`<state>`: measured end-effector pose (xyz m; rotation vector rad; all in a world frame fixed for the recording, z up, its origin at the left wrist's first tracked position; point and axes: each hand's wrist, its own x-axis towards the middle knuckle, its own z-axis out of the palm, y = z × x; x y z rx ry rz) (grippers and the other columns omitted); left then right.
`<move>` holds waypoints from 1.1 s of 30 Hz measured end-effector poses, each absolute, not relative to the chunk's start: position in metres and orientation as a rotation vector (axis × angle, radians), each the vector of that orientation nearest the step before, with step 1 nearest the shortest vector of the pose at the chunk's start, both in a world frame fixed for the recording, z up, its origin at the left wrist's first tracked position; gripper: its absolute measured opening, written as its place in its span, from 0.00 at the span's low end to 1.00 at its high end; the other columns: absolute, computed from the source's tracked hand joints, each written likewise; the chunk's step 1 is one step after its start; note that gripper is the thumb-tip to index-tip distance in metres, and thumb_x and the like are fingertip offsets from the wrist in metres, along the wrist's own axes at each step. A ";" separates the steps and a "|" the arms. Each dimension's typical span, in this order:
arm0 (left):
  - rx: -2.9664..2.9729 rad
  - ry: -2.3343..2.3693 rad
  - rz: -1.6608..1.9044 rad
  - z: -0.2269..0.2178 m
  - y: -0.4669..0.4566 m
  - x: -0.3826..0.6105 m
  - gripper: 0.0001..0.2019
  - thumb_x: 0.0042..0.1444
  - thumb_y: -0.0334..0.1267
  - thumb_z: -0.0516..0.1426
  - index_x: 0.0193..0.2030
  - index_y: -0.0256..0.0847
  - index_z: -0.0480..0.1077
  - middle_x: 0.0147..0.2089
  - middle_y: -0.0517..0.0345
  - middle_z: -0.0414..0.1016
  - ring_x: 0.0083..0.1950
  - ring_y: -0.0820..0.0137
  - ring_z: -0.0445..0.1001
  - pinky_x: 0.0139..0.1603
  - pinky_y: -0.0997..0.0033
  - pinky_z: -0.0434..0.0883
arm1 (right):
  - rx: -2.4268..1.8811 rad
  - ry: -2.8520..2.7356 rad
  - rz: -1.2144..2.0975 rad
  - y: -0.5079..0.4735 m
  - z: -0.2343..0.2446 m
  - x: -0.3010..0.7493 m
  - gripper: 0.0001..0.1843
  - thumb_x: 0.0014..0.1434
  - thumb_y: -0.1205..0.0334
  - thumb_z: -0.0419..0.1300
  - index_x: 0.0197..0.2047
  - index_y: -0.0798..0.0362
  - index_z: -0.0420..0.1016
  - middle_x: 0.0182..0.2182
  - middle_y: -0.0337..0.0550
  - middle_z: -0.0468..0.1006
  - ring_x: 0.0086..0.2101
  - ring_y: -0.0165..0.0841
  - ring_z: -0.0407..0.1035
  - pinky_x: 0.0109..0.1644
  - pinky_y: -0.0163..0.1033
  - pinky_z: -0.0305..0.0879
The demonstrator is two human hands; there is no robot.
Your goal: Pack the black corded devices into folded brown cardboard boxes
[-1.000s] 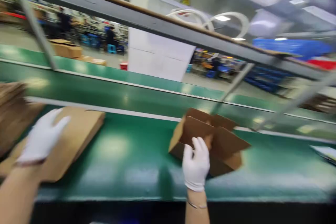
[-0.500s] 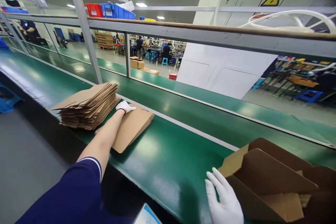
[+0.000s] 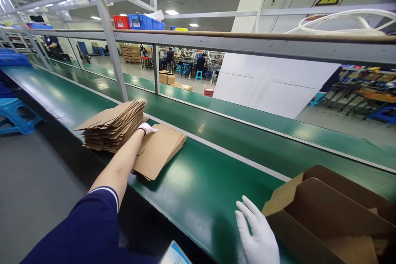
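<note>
My left hand [image 3: 147,128], in a white glove, is closed on the far left edge of a low stack of flat cardboard sheets [image 3: 161,148], its thumb on top. The other fingers are mostly hidden. Just left of it stands a taller, uneven pile of folded cardboard [image 3: 113,126]. My right hand [image 3: 258,231], also white-gloved, hovers over the near edge of the green belt, open, fingers apart and holding nothing. Close on its right is an open cardboard box [image 3: 328,210] with its flaps up, partly cut off by the frame.
The green belt [image 3: 210,177] runs from far left to near right, with a pale rail [image 3: 235,154] along its far side. A metal post [image 3: 113,49] and shelf beam stand over it. A blue stool [image 3: 18,115] is at the left. A blue-and-white item [image 3: 175,253] shows at the bottom edge.
The view has turned slightly left. The low stack's sheets have shifted under my left hand, and a slit now shows on the top. My right hand stays open.
</note>
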<state>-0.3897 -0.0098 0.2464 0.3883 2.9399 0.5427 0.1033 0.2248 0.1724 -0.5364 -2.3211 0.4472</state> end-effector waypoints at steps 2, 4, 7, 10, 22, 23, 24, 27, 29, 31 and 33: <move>0.329 2.890 0.599 0.251 -0.013 -0.383 0.17 0.61 0.43 0.57 0.53 0.37 0.68 0.55 0.50 0.69 0.55 0.60 0.70 0.54 0.52 0.70 | -0.514 -2.347 0.437 0.225 0.171 0.101 0.23 0.64 0.43 0.50 0.47 0.48 0.79 0.52 0.46 0.75 0.48 0.46 0.71 0.53 0.55 0.69; 0.301 2.840 0.698 0.261 -0.015 -0.376 0.17 0.61 0.43 0.57 0.53 0.37 0.68 0.56 0.49 0.69 0.55 0.60 0.70 0.54 0.52 0.70 | -0.495 -2.371 0.426 0.227 0.170 0.102 0.24 0.63 0.42 0.50 0.47 0.48 0.79 0.53 0.45 0.74 0.48 0.46 0.72 0.51 0.54 0.71; 0.368 2.724 0.929 0.288 -0.017 -0.364 0.16 0.61 0.44 0.57 0.51 0.36 0.69 0.52 0.50 0.73 0.51 0.62 0.73 0.52 0.55 0.72 | -0.521 -2.416 0.444 0.233 0.168 0.104 0.23 0.62 0.41 0.51 0.48 0.45 0.79 0.54 0.43 0.74 0.48 0.47 0.72 0.48 0.53 0.74; 0.558 2.555 1.208 0.324 -0.010 -0.344 0.17 0.61 0.45 0.56 0.49 0.34 0.72 0.45 0.49 0.78 0.44 0.63 0.77 0.46 0.61 0.74 | -0.572 -2.431 0.560 0.237 0.172 0.098 0.23 0.61 0.41 0.53 0.49 0.43 0.78 0.54 0.41 0.74 0.48 0.47 0.73 0.46 0.52 0.75; 2.339 2.046 1.482 0.313 0.106 -0.070 0.15 0.60 0.38 0.53 0.53 0.43 0.70 0.40 0.48 0.76 0.41 0.62 0.76 0.47 0.60 0.74 | -0.295 -1.558 1.425 0.186 0.285 0.035 0.40 0.62 0.48 0.57 0.71 0.47 0.44 0.66 0.51 0.56 0.60 0.44 0.58 0.60 0.51 0.62; 2.404 1.952 1.414 0.304 0.112 -0.057 0.18 0.59 0.38 0.54 0.56 0.44 0.68 0.45 0.46 0.75 0.45 0.60 0.75 0.49 0.59 0.73 | -0.354 -1.488 1.406 0.190 0.285 0.037 0.36 0.63 0.47 0.55 0.70 0.49 0.49 0.63 0.51 0.61 0.59 0.44 0.61 0.60 0.50 0.62; 2.416 1.911 1.383 0.296 0.118 -0.050 0.21 0.58 0.40 0.55 0.58 0.44 0.65 0.52 0.43 0.73 0.52 0.57 0.73 0.53 0.56 0.72 | -0.430 -1.423 1.376 0.195 0.282 0.041 0.33 0.64 0.47 0.54 0.68 0.52 0.54 0.60 0.52 0.66 0.57 0.43 0.64 0.60 0.50 0.62; 2.223 2.065 1.512 0.283 0.136 -0.061 0.35 0.53 0.52 0.59 0.65 0.42 0.57 0.68 0.37 0.53 0.67 0.46 0.56 0.63 0.44 0.61 | -0.553 -1.365 1.296 0.203 0.268 0.062 0.28 0.66 0.47 0.51 0.62 0.55 0.65 0.54 0.52 0.73 0.53 0.43 0.67 0.57 0.48 0.65; 1.912 2.216 1.714 0.285 0.148 -0.081 0.45 0.49 0.60 0.59 0.69 0.38 0.50 0.71 0.34 0.45 0.70 0.43 0.50 0.65 0.40 0.56 | -0.478 -1.470 1.317 0.199 0.265 0.076 0.26 0.65 0.47 0.52 0.60 0.54 0.67 0.54 0.50 0.73 0.54 0.43 0.67 0.58 0.48 0.65; 1.733 2.191 1.821 0.291 0.157 -0.099 0.47 0.48 0.62 0.58 0.69 0.37 0.50 0.69 0.38 0.52 0.68 0.45 0.54 0.67 0.43 0.54 | -0.310 -1.613 1.428 0.188 0.271 0.086 0.27 0.64 0.46 0.54 0.60 0.52 0.67 0.55 0.48 0.72 0.54 0.43 0.67 0.60 0.48 0.63; 1.644 2.159 1.828 0.296 0.160 -0.114 0.39 0.51 0.62 0.55 0.67 0.48 0.54 0.66 0.52 0.61 0.65 0.52 0.62 0.67 0.50 0.59 | -0.154 -1.724 1.507 0.179 0.284 0.088 0.31 0.60 0.43 0.59 0.61 0.51 0.67 0.55 0.46 0.72 0.55 0.44 0.66 0.61 0.48 0.61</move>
